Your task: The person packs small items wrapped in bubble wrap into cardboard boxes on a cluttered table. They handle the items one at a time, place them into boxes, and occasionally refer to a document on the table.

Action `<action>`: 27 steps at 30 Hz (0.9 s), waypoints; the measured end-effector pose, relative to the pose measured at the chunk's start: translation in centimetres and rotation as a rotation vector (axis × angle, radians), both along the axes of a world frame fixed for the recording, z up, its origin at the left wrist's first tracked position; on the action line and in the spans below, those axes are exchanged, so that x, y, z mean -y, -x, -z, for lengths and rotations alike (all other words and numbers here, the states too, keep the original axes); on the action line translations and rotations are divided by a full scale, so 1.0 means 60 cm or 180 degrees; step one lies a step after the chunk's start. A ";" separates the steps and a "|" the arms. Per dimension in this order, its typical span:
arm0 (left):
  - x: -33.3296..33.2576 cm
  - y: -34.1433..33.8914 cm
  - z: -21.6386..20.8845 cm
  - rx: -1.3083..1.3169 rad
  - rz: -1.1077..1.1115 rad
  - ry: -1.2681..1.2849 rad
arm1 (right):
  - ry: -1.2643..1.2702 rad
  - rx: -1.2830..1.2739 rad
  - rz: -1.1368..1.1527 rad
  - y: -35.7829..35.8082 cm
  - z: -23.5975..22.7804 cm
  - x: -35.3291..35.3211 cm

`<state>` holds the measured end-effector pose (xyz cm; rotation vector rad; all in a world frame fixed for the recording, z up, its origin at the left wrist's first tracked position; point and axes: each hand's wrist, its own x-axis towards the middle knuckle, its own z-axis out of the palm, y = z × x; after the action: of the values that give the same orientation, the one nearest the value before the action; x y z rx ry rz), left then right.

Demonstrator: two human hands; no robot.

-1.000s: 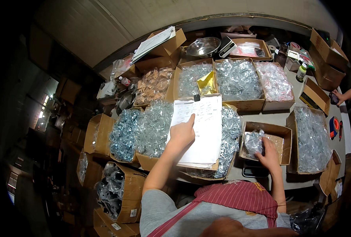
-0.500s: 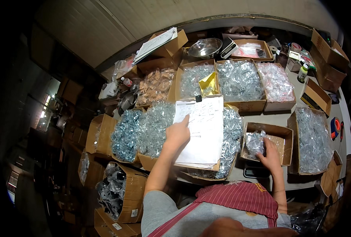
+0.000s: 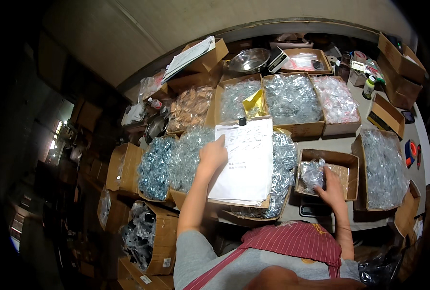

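My left hand (image 3: 213,154) points with its index finger at the upper left part of a printed sheet (image 3: 244,169). Its other fingers look curled, and it holds nothing. The sheet lies on a stack held by a black binder clip (image 3: 242,121), resting across boxes of small metal parts (image 3: 283,164). My right hand (image 3: 332,186) reaches into a small open cardboard box (image 3: 351,179) and grips a clear plastic bag (image 3: 313,174) in its left half. What is inside the bag is hard to make out.
Open boxes of bagged parts surround the papers, including orange-brown pieces (image 3: 190,108), bagged metal parts (image 3: 292,99) and a tall box of clear bags (image 3: 384,169) at right. Behind stand a metal bowl (image 3: 249,60) and a small bottle (image 3: 368,87). Blue-and-orange tape (image 3: 410,153) lies far right.
My left index finger has slid up and left across the sheet, toward its upper left edge. My right hand stays at the plastic bag in the small box.
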<state>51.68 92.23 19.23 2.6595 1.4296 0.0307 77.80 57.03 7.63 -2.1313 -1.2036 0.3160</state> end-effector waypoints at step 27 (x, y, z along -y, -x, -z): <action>0.033 -0.083 0.012 0.0290 0.0894 -0.0130 | -0.0104 0.0201 -0.0045 -0.003 0.009 0.005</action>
<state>56.68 90.28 18.52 2.8252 1.0301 0.1541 77.97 56.76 7.09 -2.1196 -1.2517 0.2355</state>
